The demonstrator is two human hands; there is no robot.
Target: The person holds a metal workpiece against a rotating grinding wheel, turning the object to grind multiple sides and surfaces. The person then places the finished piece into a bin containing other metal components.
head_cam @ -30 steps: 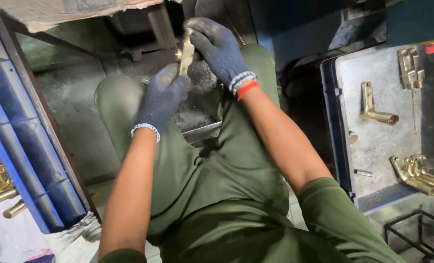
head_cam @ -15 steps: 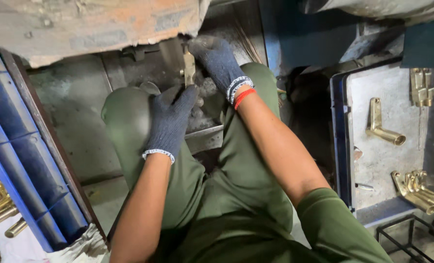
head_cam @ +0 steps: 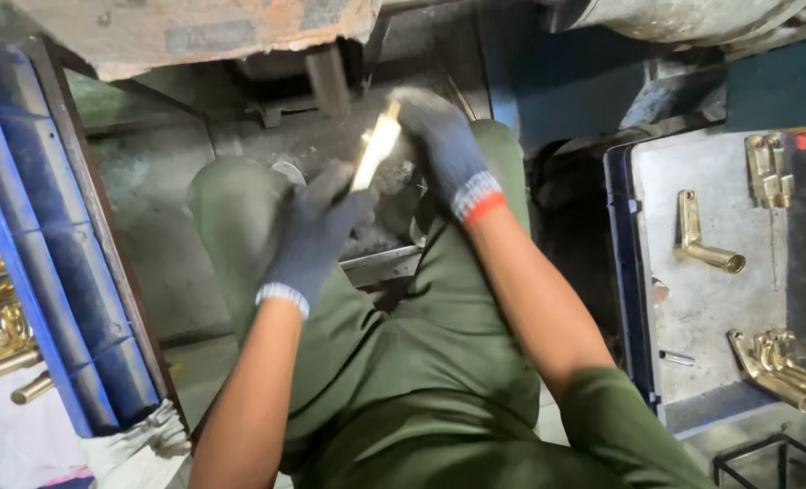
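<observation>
A long brass fitting (head_cam: 376, 152) is held upright between both gloved hands, above my knees in green trousers. My left hand (head_cam: 317, 231) in a dark blue knit glove grips its lower end. My right hand (head_cam: 443, 149), in a matching glove with a white and red cuff, holds its upper end. The piece is blurred and shines bright. Behind it lies a dusty grey machine base.
A blue crate (head_cam: 41, 272) with several brass parts stands at the left. On the right, a grey metal tray (head_cam: 701, 308) holds an L-shaped brass fitting (head_cam: 703, 240) and more brass fittings (head_cam: 778, 367). A rusty plate (head_cam: 195, 27) overhangs at the top.
Both hands have stayed on the brass fitting and shifted it slightly nearer; the camera has tilted, bringing the rusty plate and the crate more into view.
</observation>
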